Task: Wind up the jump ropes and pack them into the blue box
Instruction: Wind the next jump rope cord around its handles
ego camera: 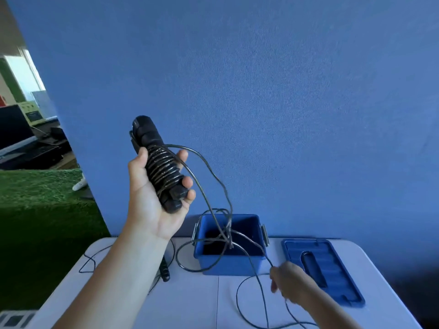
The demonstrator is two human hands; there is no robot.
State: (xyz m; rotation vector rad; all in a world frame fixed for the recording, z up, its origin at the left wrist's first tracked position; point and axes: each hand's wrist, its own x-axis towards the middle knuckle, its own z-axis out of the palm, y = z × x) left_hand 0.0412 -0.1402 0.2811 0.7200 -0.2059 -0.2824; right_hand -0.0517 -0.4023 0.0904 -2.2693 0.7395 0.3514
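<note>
Blue felt-like wall [285, 91] fills the background behind a white tabletop [202, 302]. Raised above the table's left part, the left hand [152, 195] grips a pair of black jump-rope handles [158, 163] held side by side, fingers curled around them and thumb up along their left side. Their long axis tilts, upper ends pointing up and to the left, lower ends down and to the right by the fingertips. Thin black rope [209, 186] is coiled in tight turns around the handles' middle, then hangs in loose loops down across the open blue plastic box [229, 262] standing on the table. Low on the right, the right hand [291, 281] pinches the rope between thumb and fingers. A blue box lid [337, 264] lies flat just right of the box. Another black handle [165, 269] lies on the table, partly hidden behind the left forearm.
</note>
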